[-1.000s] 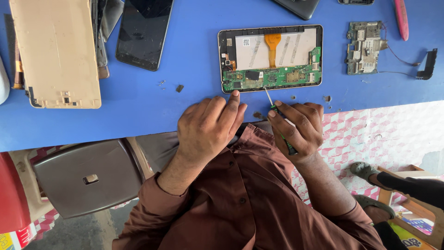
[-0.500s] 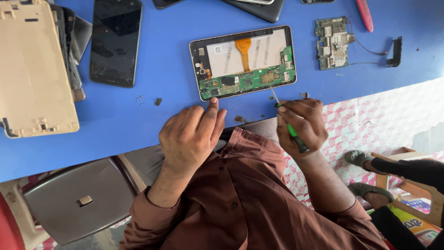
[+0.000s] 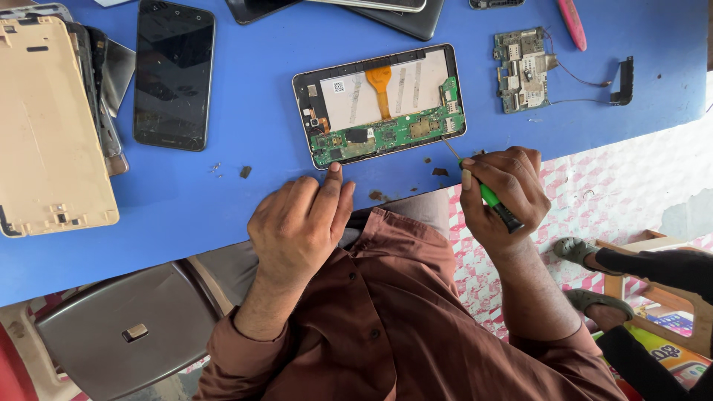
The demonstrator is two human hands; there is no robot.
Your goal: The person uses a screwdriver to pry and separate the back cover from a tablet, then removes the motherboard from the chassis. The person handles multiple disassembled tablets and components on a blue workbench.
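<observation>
From the head view, the left hand (image 3: 301, 223) rests flat and empty on the blue counter (image 3: 260, 104), fingertip touching the opened tablet (image 3: 379, 104) lying mid-counter, while the right hand (image 3: 505, 189) clamps a green screwdriver (image 3: 483, 189) whose tip meets the tablet's right near corner.

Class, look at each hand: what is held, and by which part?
Right hand grips a screwdriver by its green handle. Left hand holds nothing.

black phone (image 3: 174, 74), gold back cover (image 3: 48, 126), loose circuit board (image 3: 522, 68), grey stool (image 3: 126, 334)
</observation>
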